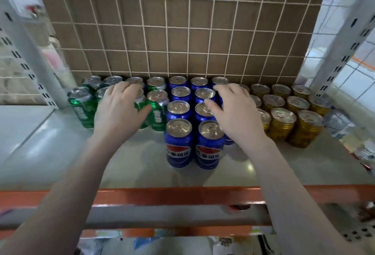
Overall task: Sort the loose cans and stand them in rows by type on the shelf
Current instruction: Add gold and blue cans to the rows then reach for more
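Three groups of cans stand upright in rows on the grey shelf [129,165]: green cans [81,106] at the left, blue cans [178,143] in the middle, gold cans [283,122] at the right. My left hand [119,110] reaches over the green group, its thumb curled round the side of a green can [143,121] in the front row. My right hand [235,112] covers the right-hand blue column and grips a blue can [229,142], of which only the bottom shows under the palm.
A cardboard sheet behind a wire grid [182,31] backs the shelf. White perforated uprights [30,51] stand at both sides. An orange beam [172,196] runs along the front edge. Wrapped goods [341,124] lie at the far right of the shelf.
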{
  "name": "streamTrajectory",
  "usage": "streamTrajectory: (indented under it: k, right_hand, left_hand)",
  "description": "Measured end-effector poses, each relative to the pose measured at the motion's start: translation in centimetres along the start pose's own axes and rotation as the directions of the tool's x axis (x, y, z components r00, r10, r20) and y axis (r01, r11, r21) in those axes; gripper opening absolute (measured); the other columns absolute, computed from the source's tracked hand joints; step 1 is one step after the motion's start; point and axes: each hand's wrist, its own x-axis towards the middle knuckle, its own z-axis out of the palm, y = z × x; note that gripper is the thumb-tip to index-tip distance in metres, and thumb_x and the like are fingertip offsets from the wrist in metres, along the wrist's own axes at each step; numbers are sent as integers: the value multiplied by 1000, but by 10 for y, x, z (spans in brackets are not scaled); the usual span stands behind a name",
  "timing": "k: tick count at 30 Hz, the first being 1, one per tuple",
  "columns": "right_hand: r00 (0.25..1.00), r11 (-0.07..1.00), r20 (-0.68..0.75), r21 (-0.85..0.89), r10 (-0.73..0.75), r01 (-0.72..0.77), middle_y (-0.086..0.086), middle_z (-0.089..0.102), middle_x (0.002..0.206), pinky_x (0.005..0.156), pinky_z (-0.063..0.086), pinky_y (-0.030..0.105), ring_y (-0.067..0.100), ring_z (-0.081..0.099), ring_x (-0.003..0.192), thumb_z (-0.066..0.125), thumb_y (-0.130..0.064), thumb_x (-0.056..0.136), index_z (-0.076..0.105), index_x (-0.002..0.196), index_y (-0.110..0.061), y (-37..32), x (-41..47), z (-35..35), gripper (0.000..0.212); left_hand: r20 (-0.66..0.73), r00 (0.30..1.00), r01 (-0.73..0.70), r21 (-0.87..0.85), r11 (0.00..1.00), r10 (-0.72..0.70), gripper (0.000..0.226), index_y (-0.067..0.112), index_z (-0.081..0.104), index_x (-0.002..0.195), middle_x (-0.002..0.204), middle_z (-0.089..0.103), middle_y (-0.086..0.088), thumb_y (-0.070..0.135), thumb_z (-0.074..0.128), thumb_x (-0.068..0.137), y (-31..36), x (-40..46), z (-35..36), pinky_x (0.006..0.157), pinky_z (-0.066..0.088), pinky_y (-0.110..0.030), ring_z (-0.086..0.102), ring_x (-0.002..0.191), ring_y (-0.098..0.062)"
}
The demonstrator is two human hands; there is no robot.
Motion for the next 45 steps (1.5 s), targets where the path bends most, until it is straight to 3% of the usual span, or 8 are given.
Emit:
streamTrajectory:
  k: [8,14,19,29,34,39,42,45]
  right_hand:
    - [999,998,48,-67,22,-18,9,48,132,99,34,39,29,41,124,46,-41,95,46,134,-16,-123,32,43,46]
    - [981,991,191,-132,10,16,11,49,133,98,39,41,29,43,122,52,-41,92,47,134,-15,-163,56,73,49]
    - [953,982,299,-162,-43,95,8,48,135,97,42,44,29,42,124,61,-40,87,41,140,-19,-171,74,89,60]
    - [918,990,395,-115,-34,86,10,55,122,81,47,37,29,53,107,63,-39,86,45,134,-15,-176,105,102,57]
    - [930,996,359,-17,-75,86,6,53,136,94,43,36,27,49,122,68,-32,82,41,140,-19,-176,111,107,65]
    - [932,995,350,69,-92,72,2,53,136,93,42,33,22,49,123,72,-30,80,44,138,-21,-169,112,108,66]
    - [920,994,377,12,-103,107,1,52,136,94,42,33,21,48,123,75,-35,76,44,138,-22,-163,114,101,71]
    - [900,981,426,-112,-97,159,4,55,125,86,46,35,22,51,112,77,-42,70,52,130,-20,-153,116,90,68]
  left_hand:
    - [117,993,-37,45,998,31,57,12,52,129,130,51,-15,36,68,81,-162,27,-27,98,39,-44,45,120,-36]
    - [228,969,-110,51,993,96,59,13,54,128,125,53,-15,42,68,79,-220,48,-23,96,41,-46,48,117,-36]
    - [302,936,-178,-30,984,179,63,16,48,133,129,51,-11,40,69,79,-232,59,-6,98,39,-43,46,119,-32]
    - [360,905,-179,-159,971,226,72,19,39,142,129,49,-9,33,71,79,-223,77,10,94,39,-35,48,116,-25]
    - [333,916,-150,-232,961,223,67,16,46,136,122,53,-9,26,74,76,-225,79,10,91,37,-31,47,114,-22]
    - [369,898,-182,-183,966,239,63,19,52,127,109,53,-8,33,74,70,-224,87,14,82,41,-35,48,108,-26]
    - [376,887,-235,-130,963,267,77,26,45,135,123,50,-8,45,74,66,-219,94,15,92,41,-40,45,117,-30]
    - [344,871,-332,-112,936,350,81,21,44,138,131,49,-6,50,74,68,-199,100,12,99,39,-44,42,123,-29]
